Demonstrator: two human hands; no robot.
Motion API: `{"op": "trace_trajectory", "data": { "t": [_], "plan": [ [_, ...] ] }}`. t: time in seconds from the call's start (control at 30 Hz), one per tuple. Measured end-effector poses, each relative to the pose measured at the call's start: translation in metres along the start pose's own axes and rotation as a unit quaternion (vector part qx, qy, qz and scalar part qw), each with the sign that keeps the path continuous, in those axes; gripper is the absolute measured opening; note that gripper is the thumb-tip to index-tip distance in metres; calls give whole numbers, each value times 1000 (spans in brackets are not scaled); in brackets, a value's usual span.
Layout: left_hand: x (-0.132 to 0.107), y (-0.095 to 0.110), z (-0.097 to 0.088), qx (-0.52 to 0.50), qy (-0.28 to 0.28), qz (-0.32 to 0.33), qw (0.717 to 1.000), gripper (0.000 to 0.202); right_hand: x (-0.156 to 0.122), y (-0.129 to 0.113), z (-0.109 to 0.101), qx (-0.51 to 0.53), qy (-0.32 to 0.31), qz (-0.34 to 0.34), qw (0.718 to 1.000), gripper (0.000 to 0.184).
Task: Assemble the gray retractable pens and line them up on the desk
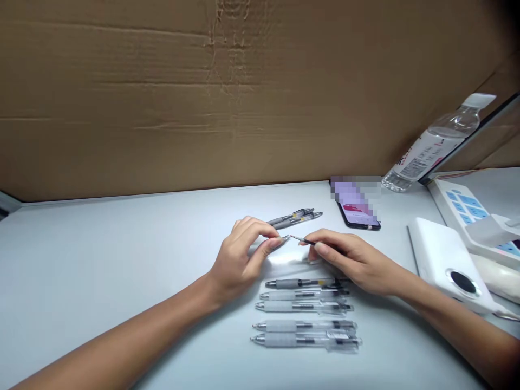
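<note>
My left hand (244,254) pinches a small silver pen part (286,238) between thumb and forefinger. My right hand (345,260) grips a thin black pen refill (303,240) by its upper end, with its fine tip pointing at the silver part, almost touching it. Below my hands, several clear retractable pens with grey grips (304,314) lie side by side on the white table (101,254). Two more grey-gripped pens (294,218) lie together just beyond my left fingers. My right hand partly covers the end of the nearest pen in the row.
A smartphone (357,208) lies beyond the pens, its screen blurred. To the right are a plastic water bottle (436,143), a white box with a black circle (444,260) and a white device with blue keys (467,216). Corrugated cardboard (203,97) stands along the back.
</note>
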State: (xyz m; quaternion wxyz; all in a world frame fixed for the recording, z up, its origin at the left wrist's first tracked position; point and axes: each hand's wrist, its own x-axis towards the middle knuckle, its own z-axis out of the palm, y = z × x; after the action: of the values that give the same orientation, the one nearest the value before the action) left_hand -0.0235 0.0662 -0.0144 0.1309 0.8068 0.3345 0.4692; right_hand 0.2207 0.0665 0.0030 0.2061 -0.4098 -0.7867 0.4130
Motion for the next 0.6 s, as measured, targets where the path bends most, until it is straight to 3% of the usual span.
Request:
{"op": "trace_trajectory", "data": {
  "t": [0.6],
  "plan": [
    [-3, -1, 2, -2, -13, 14, 1000, 6, 1, -3, 3, -75, 5, -16, 997, 32]
  ]
}}
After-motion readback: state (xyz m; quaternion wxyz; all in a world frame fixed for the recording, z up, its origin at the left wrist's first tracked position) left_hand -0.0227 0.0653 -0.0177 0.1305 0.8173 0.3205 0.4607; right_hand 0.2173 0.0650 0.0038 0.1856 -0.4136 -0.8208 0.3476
